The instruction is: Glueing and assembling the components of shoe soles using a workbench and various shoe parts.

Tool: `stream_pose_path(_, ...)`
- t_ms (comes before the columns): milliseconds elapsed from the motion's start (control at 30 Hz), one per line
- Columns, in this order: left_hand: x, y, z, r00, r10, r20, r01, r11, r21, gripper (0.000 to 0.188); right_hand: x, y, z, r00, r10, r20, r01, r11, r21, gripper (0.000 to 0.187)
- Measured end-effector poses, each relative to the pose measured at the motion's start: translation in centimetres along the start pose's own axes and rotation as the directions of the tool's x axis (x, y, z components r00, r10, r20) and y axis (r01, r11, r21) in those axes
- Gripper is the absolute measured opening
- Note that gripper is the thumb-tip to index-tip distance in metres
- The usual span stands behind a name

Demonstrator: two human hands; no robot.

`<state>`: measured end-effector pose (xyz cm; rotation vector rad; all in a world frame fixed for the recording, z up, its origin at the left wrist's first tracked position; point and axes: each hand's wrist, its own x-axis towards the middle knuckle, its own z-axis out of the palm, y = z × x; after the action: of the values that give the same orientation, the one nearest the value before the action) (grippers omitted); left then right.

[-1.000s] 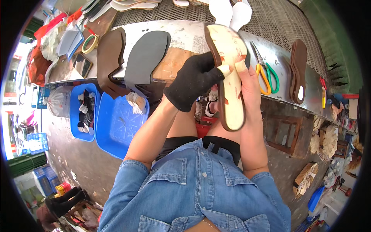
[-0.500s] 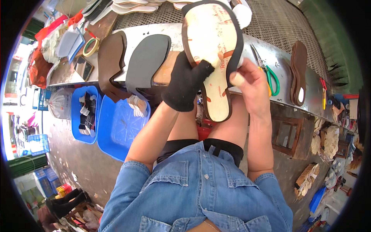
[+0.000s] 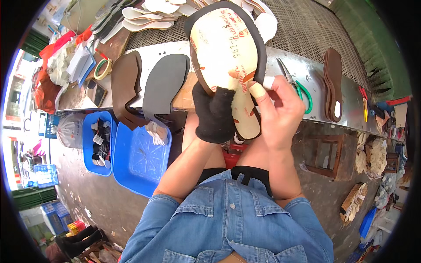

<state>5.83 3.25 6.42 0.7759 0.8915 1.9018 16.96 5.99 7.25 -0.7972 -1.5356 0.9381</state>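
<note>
A shoe insole, cream-faced with red handwriting and a dark edging strip, is held up tilted over the bench's front edge. My left hand, in a black glove with bare thumb tip, grips it at the narrow waist, thumb on the cream face. My right hand pinches the edge on the right side of the waist, pale covers on thumb and finger. The fingers behind the insole are hidden. To the left, a stack of brown sole-shaped pieces and a stack of dark grey ones overhang the bench.
Green-handled scissors and a stack of narrow brown pieces lie right on the metal bench. Cream insoles are piled on mesh behind. Tape and a phone sit left. Blue bins stand below; a wooden stool is at right.
The insole has shifted slightly left and tilted. My left hand has moved lower in the picture along its waist. My right thumb and finger have closed on its edge.
</note>
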Motion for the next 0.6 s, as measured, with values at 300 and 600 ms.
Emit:
stream_pose_path(300, 1.9, -0.2, -1.6, 1.000, -0.004, 0.024, 0.004, 1.000, 0.016, 0.046, -0.5, -1.2, -0.4, 0.982, -0.165, 0.091, 0.186, 0.924, -0.333, 0.012)
stream_pose_path(600, 2.1, 0.0, -2.6, 0.843, -0.405, 0.354, 0.451, 0.890, -0.058, 0.054, 1.0, 1.9, -1.3, 0.840, 0.294, 0.455, -0.486, 0.780, 0.394, 0.017)
